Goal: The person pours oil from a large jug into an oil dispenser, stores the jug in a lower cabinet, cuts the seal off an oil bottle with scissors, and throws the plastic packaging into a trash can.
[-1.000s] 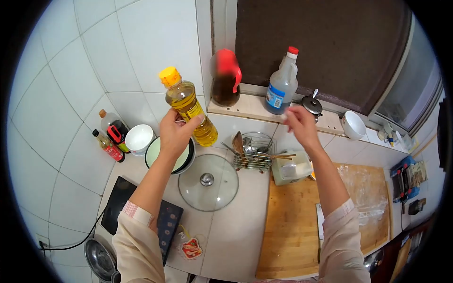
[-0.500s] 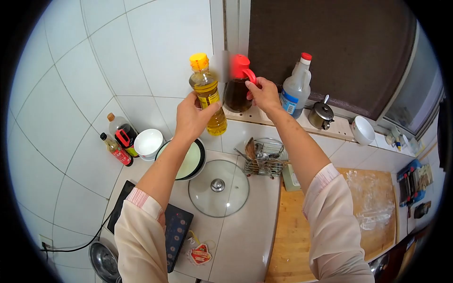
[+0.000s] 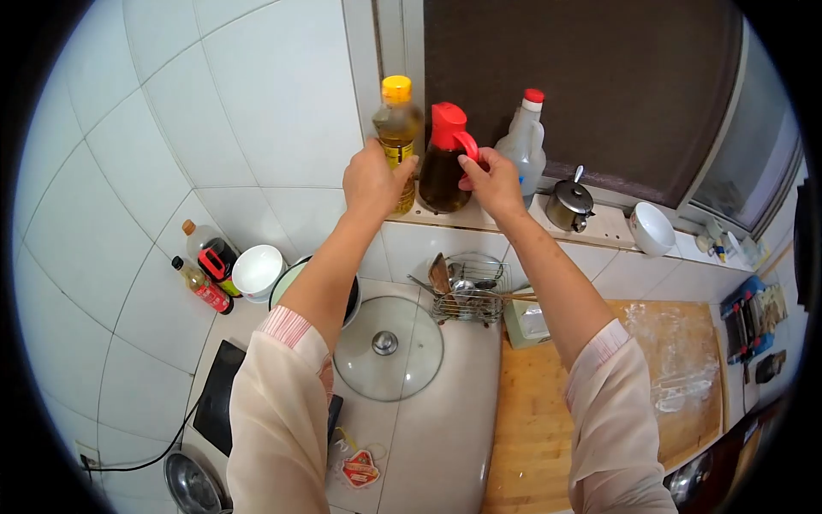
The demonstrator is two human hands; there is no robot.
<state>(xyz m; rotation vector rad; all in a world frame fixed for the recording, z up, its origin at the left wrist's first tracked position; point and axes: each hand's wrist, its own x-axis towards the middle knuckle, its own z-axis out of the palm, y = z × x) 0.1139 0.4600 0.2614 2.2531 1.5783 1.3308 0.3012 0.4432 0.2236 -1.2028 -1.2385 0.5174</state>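
My left hand (image 3: pixel 374 182) is wrapped round a clear bottle of yellow oil (image 3: pixel 397 128) with a yellow cap, upright at the left end of the window ledge. Whether its base rests on the ledge is hard to tell behind my hand. Just right of it is a dark-filled jug (image 3: pixel 444 180) with a red lid and red handle. My right hand (image 3: pixel 497 182) grips that handle, thumb and fingers closed on it. Close behind my right hand stands a large clear bottle (image 3: pixel 524 141) with a red cap, partly hidden.
Along the ledge are a metal pot (image 3: pixel 570 206) and a white bowl (image 3: pixel 652 229). Below lie a glass lid (image 3: pixel 390 360), a wire utensil basket (image 3: pixel 471 291) and a floury wooden board (image 3: pixel 591 385). Two sauce bottles (image 3: pixel 205 287) and white bowls (image 3: pixel 259 271) stand left.
My left hand has carried the oil bottle right and back, from in front of the wall to the ledge beside the jug. My right hand keeps hold of the jug's handle. The view has shifted slightly.
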